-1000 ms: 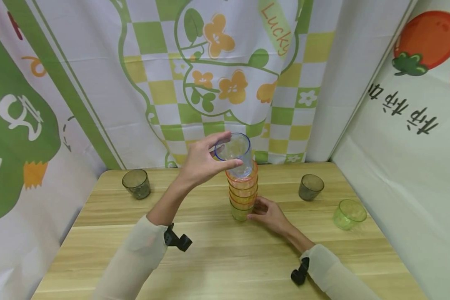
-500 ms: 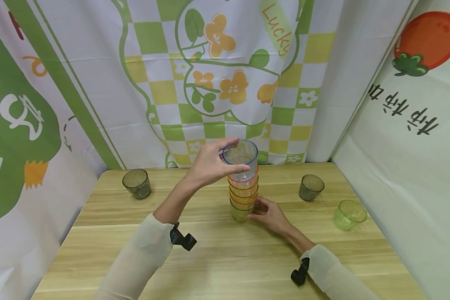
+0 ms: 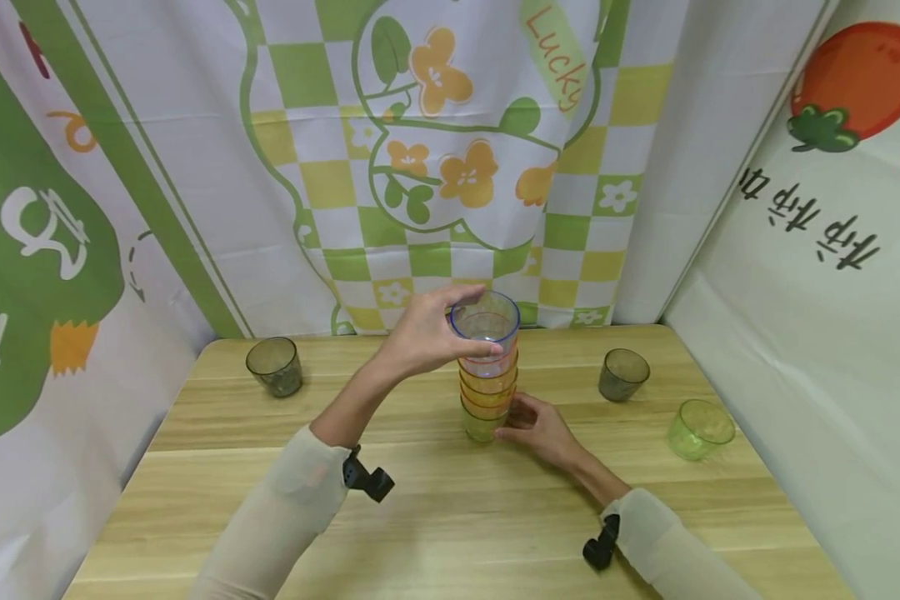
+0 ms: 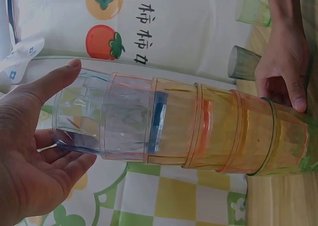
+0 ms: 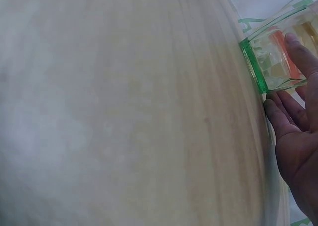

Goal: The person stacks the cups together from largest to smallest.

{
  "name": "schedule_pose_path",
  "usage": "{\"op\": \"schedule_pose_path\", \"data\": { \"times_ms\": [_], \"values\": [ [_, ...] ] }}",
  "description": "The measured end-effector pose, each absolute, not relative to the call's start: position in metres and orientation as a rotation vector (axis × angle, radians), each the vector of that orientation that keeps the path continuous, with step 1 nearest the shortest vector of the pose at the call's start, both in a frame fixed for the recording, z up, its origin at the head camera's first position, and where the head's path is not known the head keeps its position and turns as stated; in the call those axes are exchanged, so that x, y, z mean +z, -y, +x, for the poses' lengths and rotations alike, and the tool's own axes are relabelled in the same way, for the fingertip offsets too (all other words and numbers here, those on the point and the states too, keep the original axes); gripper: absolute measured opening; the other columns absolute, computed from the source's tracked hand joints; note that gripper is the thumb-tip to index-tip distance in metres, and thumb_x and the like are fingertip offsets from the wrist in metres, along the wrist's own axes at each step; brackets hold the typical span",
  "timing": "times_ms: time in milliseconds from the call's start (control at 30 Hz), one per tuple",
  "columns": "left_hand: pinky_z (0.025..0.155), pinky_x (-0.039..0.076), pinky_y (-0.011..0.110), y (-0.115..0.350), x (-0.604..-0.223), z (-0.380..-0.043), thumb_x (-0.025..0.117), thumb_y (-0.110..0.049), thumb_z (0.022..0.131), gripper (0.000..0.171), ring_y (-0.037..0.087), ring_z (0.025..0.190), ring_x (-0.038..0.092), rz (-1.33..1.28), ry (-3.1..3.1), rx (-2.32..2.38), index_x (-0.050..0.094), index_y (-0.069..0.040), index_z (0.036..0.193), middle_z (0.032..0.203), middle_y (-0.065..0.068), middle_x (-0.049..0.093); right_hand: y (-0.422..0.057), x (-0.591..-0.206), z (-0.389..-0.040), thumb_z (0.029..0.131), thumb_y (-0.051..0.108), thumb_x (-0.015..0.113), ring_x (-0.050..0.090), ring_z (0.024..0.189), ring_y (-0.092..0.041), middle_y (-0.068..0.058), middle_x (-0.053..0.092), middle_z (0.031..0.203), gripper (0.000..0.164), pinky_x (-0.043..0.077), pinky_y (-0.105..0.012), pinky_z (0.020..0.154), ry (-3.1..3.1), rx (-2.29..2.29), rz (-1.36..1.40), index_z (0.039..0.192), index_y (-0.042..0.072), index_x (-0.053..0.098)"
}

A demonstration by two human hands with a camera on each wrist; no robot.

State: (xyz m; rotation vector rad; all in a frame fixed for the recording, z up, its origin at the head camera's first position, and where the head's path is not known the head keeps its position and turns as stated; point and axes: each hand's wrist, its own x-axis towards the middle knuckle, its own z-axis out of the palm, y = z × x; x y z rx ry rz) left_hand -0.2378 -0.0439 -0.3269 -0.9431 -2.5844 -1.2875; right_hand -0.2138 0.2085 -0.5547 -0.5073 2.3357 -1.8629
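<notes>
A tall stack of tinted cups (image 3: 487,388) stands upright on the wooden table, orange and yellow in the middle. Its top cup is clear with a blue rim (image 3: 495,323). My left hand (image 3: 420,335) holds that cup near its rim, thumb on one side and fingers on the other. The cup sits nested in the stack, as the left wrist view shows. Low down, my right hand (image 3: 542,433) grips the green bottom cup (image 3: 478,431) between thumb and fingers. In the right wrist view, the green base (image 5: 254,67) is at the tabletop.
One grey cup (image 3: 276,368) stands at the back left of the table (image 3: 420,517). Another grey cup (image 3: 622,375) and a green cup (image 3: 699,430) stand to the right. A patterned curtain (image 3: 450,208) hangs behind the back edge.
My left hand has brought the blue-rimmed cup down and slightly right, into the top of the stack. The right hand has stayed at the base.
</notes>
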Motion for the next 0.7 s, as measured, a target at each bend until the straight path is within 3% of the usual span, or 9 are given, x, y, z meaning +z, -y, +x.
{"op": "schedule_pose_path", "data": {
  "times_ms": [200, 433, 700],
  "values": [
    [0.107, 0.056, 0.041, 0.0447, -0.3272, -0.2377, 0.098, -0.038, 0.076, 0.089, 0.026, 0.133, 0.062, -0.952, 2.618, -1.274, 0.059, -0.005, 0.150, 0.147, 0.010, 0.064, -0.2083, -0.5538, -0.2128, 0.089, 0.003, 0.086, 0.070, 0.120, -0.030, -0.023, 0.069, 0.132, 0.057, 0.059, -0.030, 0.101, -2.343, -1.865, -0.504, 0.140, -0.003, 0.062],
    [0.106, 0.056, 0.039, 0.0461, -0.3281, -0.2382, 0.098, -0.038, 0.077, 0.089, 0.026, 0.133, 0.062, -0.962, 2.641, -1.283, 0.058, -0.006, 0.151, 0.149, 0.009, 0.063, -0.2081, -0.5529, -0.2128, 0.090, 0.004, 0.085, 0.068, 0.124, -0.039, -0.024, 0.068, 0.133, 0.056, 0.059, -0.032, 0.102, -2.330, -1.857, -0.497, 0.140, -0.001, 0.061],
    [0.107, 0.055, 0.041, 0.0472, -0.3285, -0.2383, 0.097, -0.037, 0.079, 0.090, 0.028, 0.134, 0.060, -0.995, 2.626, -1.275, 0.056, -0.003, 0.152, 0.151, 0.011, 0.061, -0.2079, -0.5507, -0.2134, 0.090, 0.005, 0.085, 0.068, 0.124, -0.040, -0.023, 0.069, 0.133, 0.057, 0.059, -0.035, 0.103, -2.341, -1.836, -0.491, 0.141, -0.002, 0.061]
  ]
}}
